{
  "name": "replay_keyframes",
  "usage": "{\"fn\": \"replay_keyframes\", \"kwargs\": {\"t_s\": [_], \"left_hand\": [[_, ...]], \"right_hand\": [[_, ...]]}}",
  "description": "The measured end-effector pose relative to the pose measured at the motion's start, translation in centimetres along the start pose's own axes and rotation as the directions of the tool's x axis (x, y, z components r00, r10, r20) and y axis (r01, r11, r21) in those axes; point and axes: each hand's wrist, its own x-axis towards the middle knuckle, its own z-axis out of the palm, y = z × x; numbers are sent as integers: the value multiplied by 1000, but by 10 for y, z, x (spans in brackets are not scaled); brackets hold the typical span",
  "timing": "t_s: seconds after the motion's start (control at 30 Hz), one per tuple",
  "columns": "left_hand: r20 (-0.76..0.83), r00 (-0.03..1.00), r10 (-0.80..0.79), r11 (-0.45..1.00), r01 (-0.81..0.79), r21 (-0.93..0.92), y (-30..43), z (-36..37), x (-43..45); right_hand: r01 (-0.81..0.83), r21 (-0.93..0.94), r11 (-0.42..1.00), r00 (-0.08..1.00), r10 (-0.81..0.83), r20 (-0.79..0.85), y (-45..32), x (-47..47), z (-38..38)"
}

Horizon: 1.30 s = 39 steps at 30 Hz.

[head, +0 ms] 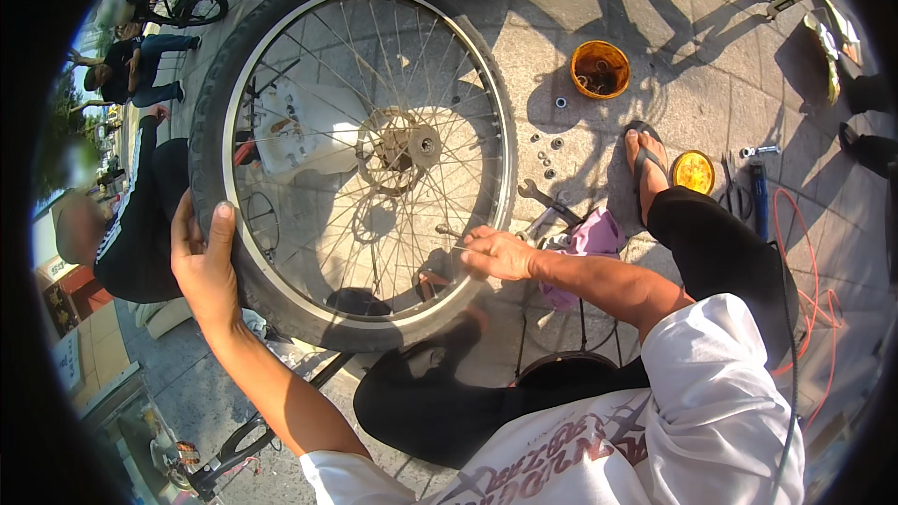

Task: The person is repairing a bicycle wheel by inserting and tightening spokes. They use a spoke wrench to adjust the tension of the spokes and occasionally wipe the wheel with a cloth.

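Observation:
A bicycle wheel (242, 119) with a knobby black tyre, silver rim and thin spokes stands tilted before me. My left hand (203, 270) grips the tyre at its left side, the thumb lying towards the rim. Across the wheel, my right hand (501, 252) is at the lower right of the rim, fingers pinched together. A small metal piece (447, 230) juts from those fingers towards the hub; whether it is a tool or a valve stem I cannot tell. The rusty hub (423, 145) carries a brake disc, seen through the spokes.
An orange tub (600, 70) holds small metal parts. Several nuts (556, 143) lie on the paving nearby. An open-end wrench (544, 196) rests by a purple cloth (596, 231). Beyond my foot are a yellow lid (693, 172), scissors (734, 193) and a red hose (814, 259). People sit close by.

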Motion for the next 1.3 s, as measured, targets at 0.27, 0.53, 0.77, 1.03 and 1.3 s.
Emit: {"fn": "replay_keyframes", "kwargs": {"t_s": [0.27, 0.53, 0.77, 1.03, 1.3], "left_hand": [[198, 978, -59, 972, 101, -211, -9, -32, 32], [262, 965, -26, 961, 97, -260, -23, -48, -8], [114, 992, -62, 986, 78, -149, -31, -47, -74], [-57, 995, -88, 990, 80, -119, -13, -19, -73], [-57, 998, -3, 1000, 3, -5, -13, -19, -41]], "right_hand": [[-31, 276, 961, 999, 22, 39, -41, -20, 51], [-172, 728, 664, 971, -11, 239, -107, -49, 110], [-334, 709, 621, 926, 77, 368, -148, -49, 89], [0, 531, 847, 988, -82, 131, -128, -33, 54], [-340, -51, 939, 886, 302, -353, -22, -16, -77]]}}
